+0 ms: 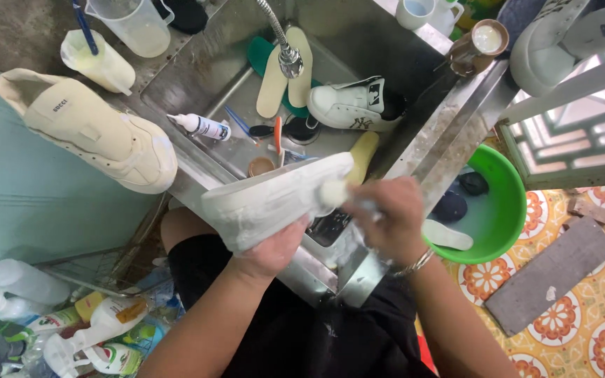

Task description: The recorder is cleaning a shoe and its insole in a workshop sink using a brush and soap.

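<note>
Left hand (274, 248) grips white shoe (274, 199) from below, over sink (197, 77) edge. Right hand (386, 217) clenched on brush (334, 192), head against shoe's end. Second shoe (351, 105) and insoles (285, 73) in sink; green basin (509, 203) to the right.

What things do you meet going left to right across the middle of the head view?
Cream shoe on the counter → left hand holding a soapy white shoe → right hand with a brush → green basin.
</note>
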